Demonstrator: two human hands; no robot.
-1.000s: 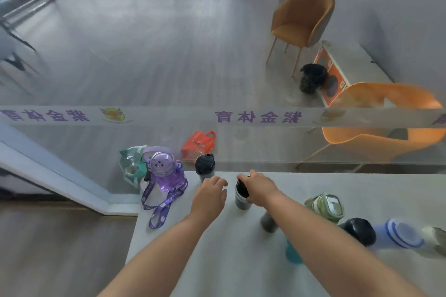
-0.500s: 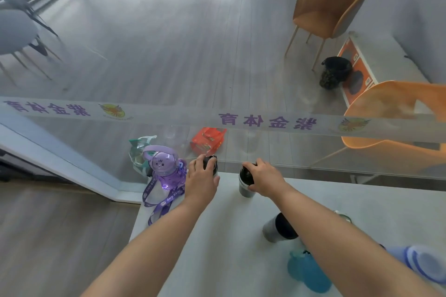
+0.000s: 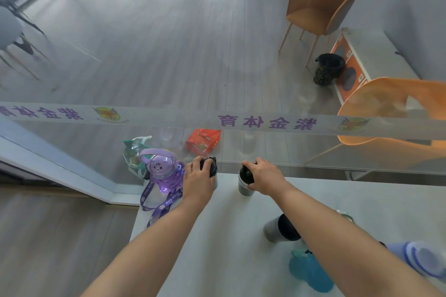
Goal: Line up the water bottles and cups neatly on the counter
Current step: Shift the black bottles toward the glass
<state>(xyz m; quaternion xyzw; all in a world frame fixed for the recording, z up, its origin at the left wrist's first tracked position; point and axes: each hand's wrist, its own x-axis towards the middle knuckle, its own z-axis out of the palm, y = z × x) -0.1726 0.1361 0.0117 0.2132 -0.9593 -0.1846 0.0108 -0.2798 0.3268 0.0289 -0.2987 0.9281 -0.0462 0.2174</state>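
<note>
On the white counter point(image 3: 217, 243), my left hand point(image 3: 198, 179) grips a grey bottle with a black cap point(image 3: 210, 166) at the far edge. Right of it, my right hand point(image 3: 264, 179) holds the black lid of a grey tumbler point(image 3: 244, 184) standing upright. A purple bottle with a strap point(image 3: 162, 171) stands at the far left corner, touching my left hand's side. Nearer me, a grey cup with a black lid point(image 3: 281, 228) lies on its side. A teal bottle point(image 3: 310, 271) and a white-and-blue bottle point(image 3: 417, 259) lie at the right, partly hidden by my right arm.
A glass barrier with a printed band point(image 3: 265, 123) rises along the counter's far edge. Beyond it lie a floor, a brown chair point(image 3: 323, 2), an orange chair point(image 3: 395, 113), an orange bag point(image 3: 204, 142) and a green-white bag point(image 3: 135, 152). The counter's left edge drops to wooden flooring.
My left hand moved forward from the counter and closed on the black-capped bottle. My right hand pushed the grey tumbler toward the far edge. The view tilted forward.
</note>
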